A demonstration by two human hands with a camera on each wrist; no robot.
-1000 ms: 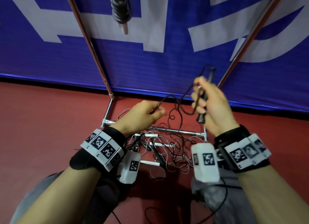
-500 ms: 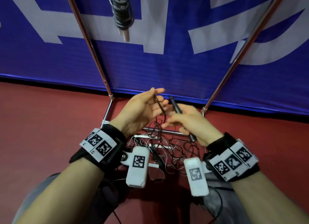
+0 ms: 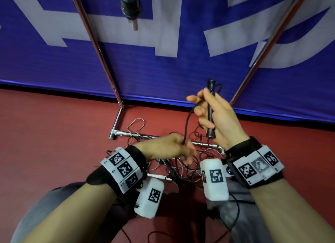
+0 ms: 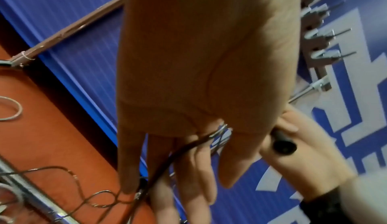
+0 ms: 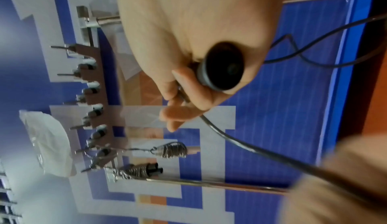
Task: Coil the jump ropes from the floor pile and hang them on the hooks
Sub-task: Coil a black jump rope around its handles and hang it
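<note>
My right hand [image 3: 215, 116] grips the black handle [image 3: 210, 114] of a jump rope, held upright in front of the blue banner. Its dark cord [image 3: 187, 123] loops over my right fingers and runs down to my left hand [image 3: 174, 149], which holds it just above the floor pile of tangled ropes [image 3: 181, 168]. In the left wrist view the cord [image 4: 180, 150] passes between my left fingers. The handle's butt end [image 5: 225, 68] sticks out of my right fist. Two coiled ropes [image 5: 172, 149] hang on the hook rail [image 5: 93, 95].
A metal rack stands on the red floor, with its base bar [image 3: 137, 134] under the pile and two slanted poles [image 3: 94, 43]. One coiled rope [image 3: 129, 5] hangs overhead. A white handle [image 3: 157, 176] lies in the pile near my knees.
Half a second ago my hands met low over the pile. My right hand has since lifted the handle up and right, my left has dropped, and the cord is drawn out between them.
</note>
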